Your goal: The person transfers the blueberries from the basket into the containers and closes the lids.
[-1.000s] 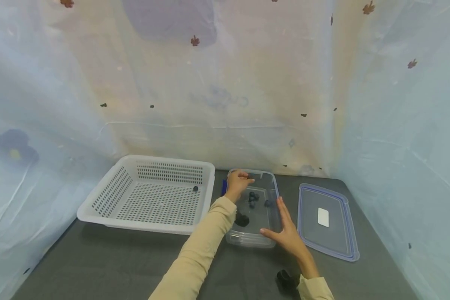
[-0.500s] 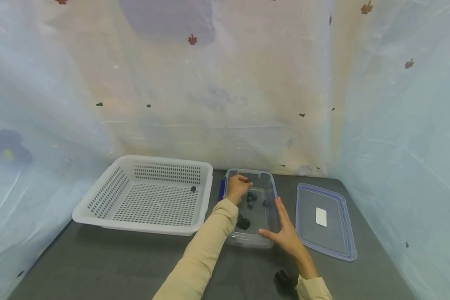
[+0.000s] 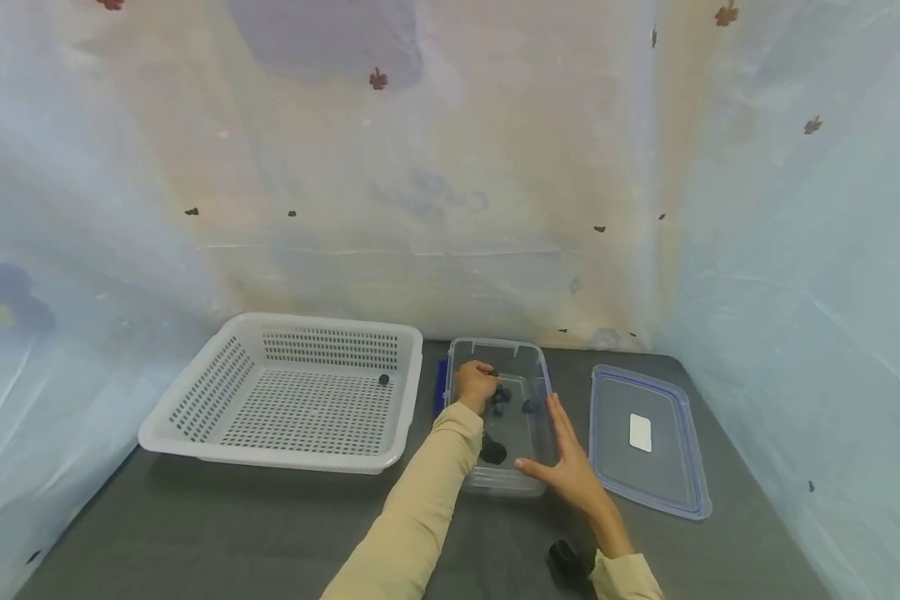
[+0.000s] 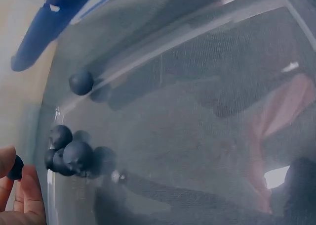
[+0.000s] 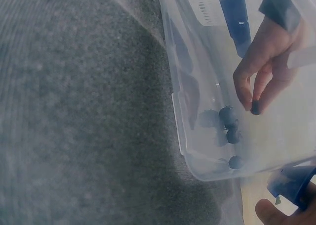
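In the head view my left hand (image 3: 474,385) reaches into a clear plastic container (image 3: 506,483). Thumb and fingertips pinch one blueberry (image 4: 17,168), close above the container floor. Several loose blueberries (image 4: 78,156) sit clustered near the fingertips, and a single blueberry (image 4: 81,81) lies apart from them. Flat along the container's right side, my right hand (image 3: 573,475) has its fingers straight and its thumb spread toward the front rim. The right wrist view catches that hand's thumb (image 5: 271,212) beside a blue latch (image 5: 291,188), and the pinching fingers through the clear wall.
To the left stands a white slotted basket (image 3: 285,462) with one blueberry (image 3: 383,379) inside. The blue-edged lid (image 3: 656,475) lies flat at the right, bearing a white label. Plastic sheeting (image 3: 435,208) hangs behind the dark table (image 3: 232,525).
My left hand has moved slightly lower and nearer inside the container, toward the blueberry cluster. The right hand keeps its place at the side wall; the view has shifted slightly.
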Demonstrator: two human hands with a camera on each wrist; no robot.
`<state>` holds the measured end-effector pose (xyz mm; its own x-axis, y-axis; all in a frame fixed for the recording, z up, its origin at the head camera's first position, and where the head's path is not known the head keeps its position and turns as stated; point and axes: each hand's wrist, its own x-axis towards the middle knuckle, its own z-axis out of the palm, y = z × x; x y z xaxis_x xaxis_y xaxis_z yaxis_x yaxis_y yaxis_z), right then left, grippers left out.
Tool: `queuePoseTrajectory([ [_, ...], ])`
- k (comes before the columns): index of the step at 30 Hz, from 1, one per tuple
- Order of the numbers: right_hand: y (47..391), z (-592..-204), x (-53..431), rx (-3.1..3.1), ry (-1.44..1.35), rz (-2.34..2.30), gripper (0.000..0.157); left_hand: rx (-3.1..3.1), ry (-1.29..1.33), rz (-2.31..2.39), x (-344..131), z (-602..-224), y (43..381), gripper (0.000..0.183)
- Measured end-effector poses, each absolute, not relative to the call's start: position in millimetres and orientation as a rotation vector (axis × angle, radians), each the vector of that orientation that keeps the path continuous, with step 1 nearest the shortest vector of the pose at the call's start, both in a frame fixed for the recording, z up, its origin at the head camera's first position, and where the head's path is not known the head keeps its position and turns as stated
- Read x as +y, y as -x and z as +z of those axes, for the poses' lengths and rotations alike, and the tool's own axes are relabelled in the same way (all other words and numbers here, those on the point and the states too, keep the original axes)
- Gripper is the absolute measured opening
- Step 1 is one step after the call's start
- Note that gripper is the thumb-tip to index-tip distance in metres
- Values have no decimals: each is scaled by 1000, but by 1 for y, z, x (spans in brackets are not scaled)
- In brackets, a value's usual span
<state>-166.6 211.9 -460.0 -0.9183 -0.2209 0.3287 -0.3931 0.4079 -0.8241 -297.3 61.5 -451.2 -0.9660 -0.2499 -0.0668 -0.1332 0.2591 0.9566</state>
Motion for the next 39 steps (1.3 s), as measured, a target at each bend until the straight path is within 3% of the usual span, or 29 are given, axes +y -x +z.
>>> queuePoseTrajectory([
  [6, 168, -464, 212, -2488, -551, 1518, 106, -2439, -416, -1813, 65, -473, 315, 21],
  [13, 181, -488, 222, -2523, -535, 1480, 110, -2551, -348, -1509, 73, -590, 398, 23],
  [22, 182, -488, 223, -2514, -541, 1509, 109, -2551, -398, -1432, 82, -628, 419, 25],
  [33, 181, -487, 222, -2520, -536, 1496, 109, -2624, -436, -1378, 83, -637, 434, 22],
  [36, 181, -487, 222, -2518, -537, 1499, 109, -2608, -401, -1407, 78, -606, 412, 21],
  [39, 181, -487, 222, -2517, -536, 1503, 109, -2642, -391, -1541, 67, -540, 368, 19],
])
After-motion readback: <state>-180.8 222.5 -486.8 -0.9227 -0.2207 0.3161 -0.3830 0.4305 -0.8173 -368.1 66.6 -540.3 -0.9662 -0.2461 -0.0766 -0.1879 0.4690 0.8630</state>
